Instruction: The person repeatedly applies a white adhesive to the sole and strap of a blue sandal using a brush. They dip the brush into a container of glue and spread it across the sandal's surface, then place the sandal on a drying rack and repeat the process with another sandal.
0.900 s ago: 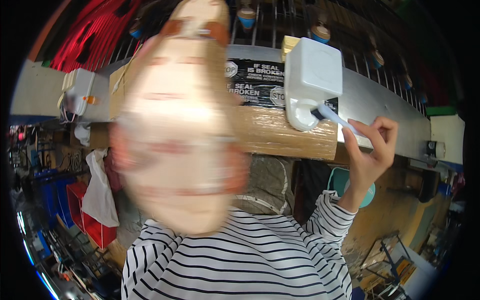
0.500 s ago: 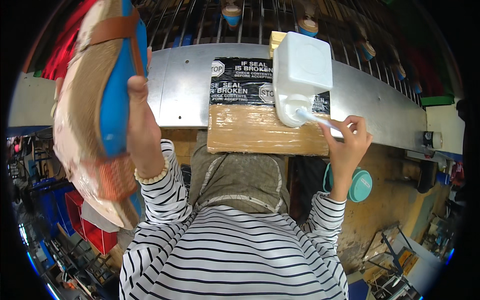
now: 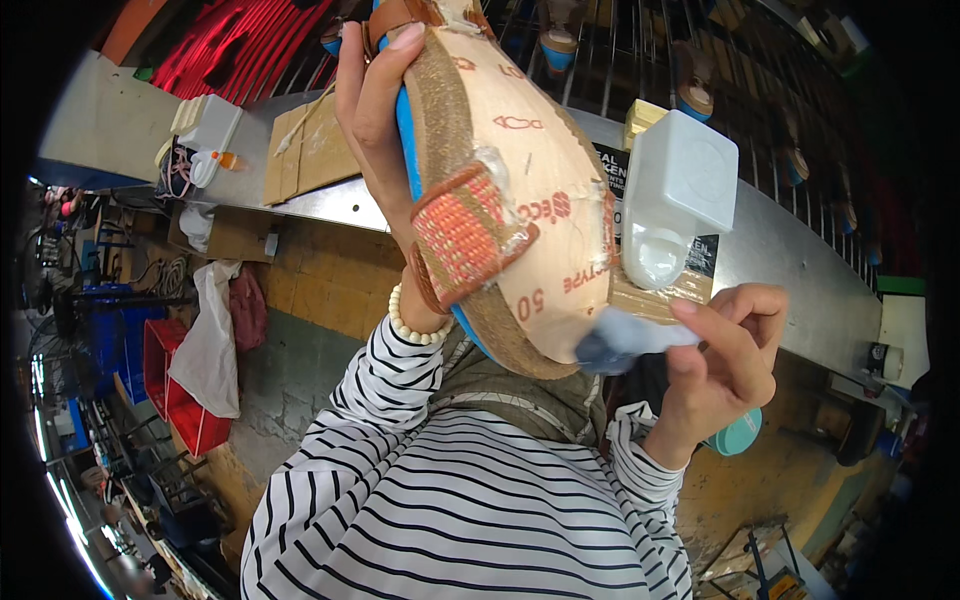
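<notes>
My left hand (image 3: 385, 120) grips a half-made sandal on a blue shoe last, its fingers at the far end. The sandal's pale underside (image 3: 540, 200) faces up, with brown edging and orange woven straps (image 3: 465, 235) folded over it. In my right hand (image 3: 725, 365), thumb and fingers pinch a small white brush (image 3: 640, 335). Its dark tip is blurred and overlaps the sandal's near end; contact is hard to tell. Beyond my right hand stands a white plastic bottle (image 3: 690, 165) with an open-looking cup (image 3: 655, 255) at its near side.
The bottle stands on a taped cardboard box (image 3: 650, 302) at the metal bench (image 3: 770, 230). Sandals (image 3: 558, 45) sit along metal bars behind. On the left are a cardboard sheet (image 3: 315, 145), another white bottle (image 3: 210, 125) and a red crate (image 3: 205, 435) below.
My left hand has brought the sandal rightward to the middle and turned its underside up. The brush has left the bottle's cup and come nearer me, to the sandal's near end.
</notes>
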### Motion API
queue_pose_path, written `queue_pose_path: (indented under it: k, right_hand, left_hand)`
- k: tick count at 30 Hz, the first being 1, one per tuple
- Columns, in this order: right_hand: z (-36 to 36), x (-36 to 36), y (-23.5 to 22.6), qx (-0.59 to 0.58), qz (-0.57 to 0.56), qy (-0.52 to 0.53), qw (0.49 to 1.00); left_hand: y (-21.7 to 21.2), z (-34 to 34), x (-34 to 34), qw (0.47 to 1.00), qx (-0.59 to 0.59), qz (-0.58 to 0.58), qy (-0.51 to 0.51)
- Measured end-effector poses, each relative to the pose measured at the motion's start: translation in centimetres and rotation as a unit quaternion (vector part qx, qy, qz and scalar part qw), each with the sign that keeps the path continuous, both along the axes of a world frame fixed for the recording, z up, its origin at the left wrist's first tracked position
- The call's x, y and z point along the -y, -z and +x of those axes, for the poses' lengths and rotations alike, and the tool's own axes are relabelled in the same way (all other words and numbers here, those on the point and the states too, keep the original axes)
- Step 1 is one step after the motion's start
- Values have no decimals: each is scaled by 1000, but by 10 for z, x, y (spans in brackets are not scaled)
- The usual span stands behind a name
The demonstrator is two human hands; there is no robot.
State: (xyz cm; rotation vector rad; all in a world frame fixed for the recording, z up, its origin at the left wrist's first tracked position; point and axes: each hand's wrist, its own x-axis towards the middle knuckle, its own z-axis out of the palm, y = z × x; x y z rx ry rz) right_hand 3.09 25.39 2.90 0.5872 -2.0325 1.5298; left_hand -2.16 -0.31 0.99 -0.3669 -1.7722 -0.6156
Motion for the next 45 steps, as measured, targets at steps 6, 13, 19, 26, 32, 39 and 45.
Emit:
queue_pose_path:
  k: [6, 13, 19, 26, 32, 39, 45]
  right_hand:
    - [-8, 20, -19, -99, 45, 65, 992]
    - [-14, 12, -17, -186, 50, -14, 981]
    - [-13, 7, -12, -105, 8, -72, 992]
    - [-27, 0, -27, -102, 110, -18, 989]
    - [-36, -6, -30, -153, 100, -110, 977]
    - [-34, -5, -30, -117, 77, -123, 982]
    - [-48, 1, -43, -128, 97, -135, 978]
  left_hand:
    - [6, 3, -6, 999, 17, 29, 10]
    - [8, 5, -12, 998, 36, 44, 32]
    - [9, 9, -16, 995, 63, 55, 58]
    - [9, 12, -32, 986, 99, 68, 119]
    - [13, 24, -31, 966, 176, 82, 172]
    - [-4, 39, -45, 909, 261, 188, 266]
    - [-18, 59, -48, 824, 400, 245, 319]
